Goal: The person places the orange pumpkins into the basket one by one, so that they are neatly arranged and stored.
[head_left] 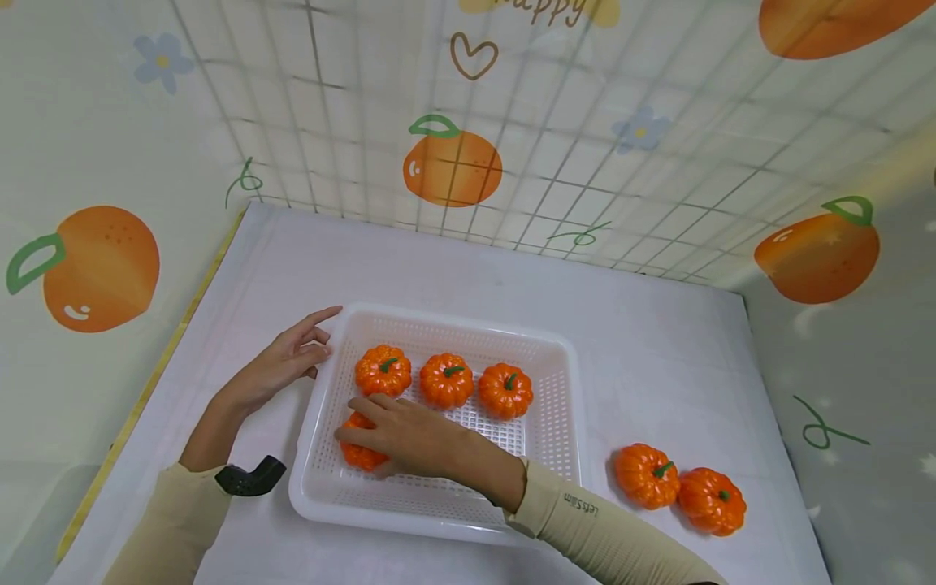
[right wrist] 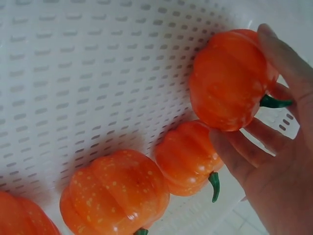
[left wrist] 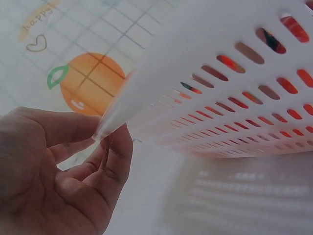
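Observation:
A white plastic basket (head_left: 446, 532) with slotted walls stands on the table. Three small orange toy pumpkins with green stems lie along its far side: a left one (head_left: 382, 370), a middle one (head_left: 446, 380) and a right one (head_left: 505, 391). At the basket's near left, my right hand (head_left: 409, 435) holds a fourth pumpkin (right wrist: 232, 81), thumb and fingers spread round its sides. My left hand (head_left: 281, 361) is at the far left corner, its fingers gripping the basket's rim (left wrist: 110, 122) from above and below.
Two more pumpkins, one nearer the basket (head_left: 647, 476) and another (head_left: 712, 501) beside it, lie on the white tablecloth (head_left: 658, 349) to the right. Behind the table stands a wire grid (head_left: 351, 138) with a printed cover showing oranges.

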`<action>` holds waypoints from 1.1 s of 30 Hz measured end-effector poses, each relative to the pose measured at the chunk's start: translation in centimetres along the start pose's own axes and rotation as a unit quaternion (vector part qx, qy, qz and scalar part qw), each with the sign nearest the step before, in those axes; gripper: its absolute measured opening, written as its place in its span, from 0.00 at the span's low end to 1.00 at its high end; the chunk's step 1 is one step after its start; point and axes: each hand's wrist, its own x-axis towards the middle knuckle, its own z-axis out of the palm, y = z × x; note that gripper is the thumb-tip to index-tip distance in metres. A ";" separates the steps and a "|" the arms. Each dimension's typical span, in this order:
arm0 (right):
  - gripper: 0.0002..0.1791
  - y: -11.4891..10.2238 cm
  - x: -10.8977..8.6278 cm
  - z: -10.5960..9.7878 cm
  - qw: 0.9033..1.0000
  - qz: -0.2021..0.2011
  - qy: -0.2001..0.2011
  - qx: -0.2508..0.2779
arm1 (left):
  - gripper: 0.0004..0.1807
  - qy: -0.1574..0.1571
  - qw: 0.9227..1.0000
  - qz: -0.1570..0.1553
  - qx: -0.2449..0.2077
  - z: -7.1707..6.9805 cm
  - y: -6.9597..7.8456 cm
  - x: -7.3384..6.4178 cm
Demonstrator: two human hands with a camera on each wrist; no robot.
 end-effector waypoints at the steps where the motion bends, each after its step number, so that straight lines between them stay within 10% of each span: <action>1: 0.37 0.0 0.0 0.0 1.000 0.001 0.000 0.001 | 0.33 0.000 1.000 -0.001 0.000 0.0 0.0 0.0; 22: 0.37 0.4 -1.4 -2.3 0.999 0.025 0.027 0.018 | 0.33 -0.002 1.000 0.003 -0.003 0.1 0.2 -0.1; 33: 0.35 2.5 -5.9 -4.1 0.989 0.084 0.099 0.065 | 0.33 0.001 1.000 -0.003 0.001 0.1 0.2 -0.1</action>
